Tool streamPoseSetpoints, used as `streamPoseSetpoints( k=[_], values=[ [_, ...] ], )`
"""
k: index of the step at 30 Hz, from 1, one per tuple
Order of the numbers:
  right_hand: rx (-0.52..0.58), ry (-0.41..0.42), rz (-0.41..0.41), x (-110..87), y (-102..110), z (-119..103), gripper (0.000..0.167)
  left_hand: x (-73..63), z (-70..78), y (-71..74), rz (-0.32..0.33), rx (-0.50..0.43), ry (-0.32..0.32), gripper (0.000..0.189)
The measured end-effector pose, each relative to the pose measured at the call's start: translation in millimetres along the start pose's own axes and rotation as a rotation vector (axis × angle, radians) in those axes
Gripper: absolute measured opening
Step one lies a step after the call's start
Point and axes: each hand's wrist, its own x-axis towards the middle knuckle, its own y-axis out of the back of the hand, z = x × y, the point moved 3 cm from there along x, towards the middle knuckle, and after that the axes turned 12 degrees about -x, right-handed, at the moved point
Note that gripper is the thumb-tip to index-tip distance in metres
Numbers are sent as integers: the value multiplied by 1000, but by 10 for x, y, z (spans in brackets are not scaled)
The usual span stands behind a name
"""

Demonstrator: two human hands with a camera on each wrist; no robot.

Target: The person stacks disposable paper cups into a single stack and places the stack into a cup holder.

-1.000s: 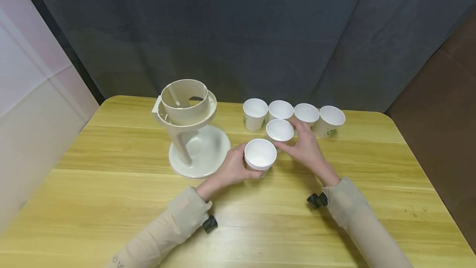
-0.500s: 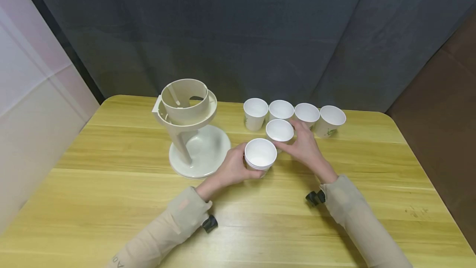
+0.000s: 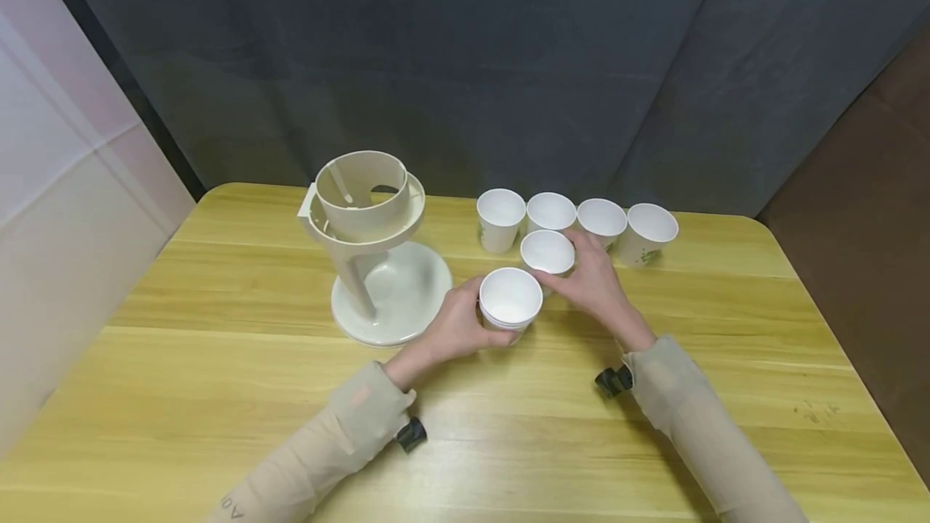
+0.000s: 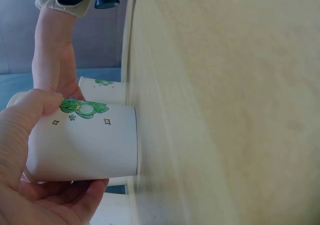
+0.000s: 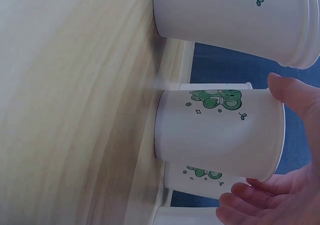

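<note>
In the head view, my left hand (image 3: 459, 328) grips a short stack of nested white paper cups (image 3: 511, 297) from its left side. The left wrist view shows the thumb along one side of the stack (image 4: 82, 145), near a green cartoon print, and the fingers on the other. Just behind and to the right, my right hand (image 3: 594, 285) holds a single white paper cup (image 3: 548, 253) near its rim. In the right wrist view, thumb and fingers lie on opposite sides of this cup (image 5: 215, 130), whose base is at the tabletop.
Several more paper cups (image 3: 501, 220) stand upright in a row along the table's back edge, close behind the single cup. To the left is a cream plastic stand (image 3: 363, 220) with a ring-shaped holder over a round base (image 3: 414, 297). A dark curtain (image 3: 436, 63) hangs behind the wooden table (image 3: 182, 394).
My right wrist has shifted very slightly left, with its hand still at the single cup. The left hand and its stack look the same.
</note>
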Motion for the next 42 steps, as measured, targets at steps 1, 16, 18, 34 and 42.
streamPoseSetpoints(
  k=[1,16,18,34,42],
  values=[
    [1,-2,1,1,-1,1,66,1,-1,1,0,0,0,68],
    [49,-77,40,-35,8,27,65,1,-3,2,-7,8,1,68],
    [51,-76,44,-47,18,38,63,0,0,5,-7,11,6,68],
    [40,-3,41,-191,156,16,56,-8,-1,10,-6,-5,16,68],
    [1,-24,5,-323,249,28,60,-3,-6,9,-10,-4,17,69]
  ],
)
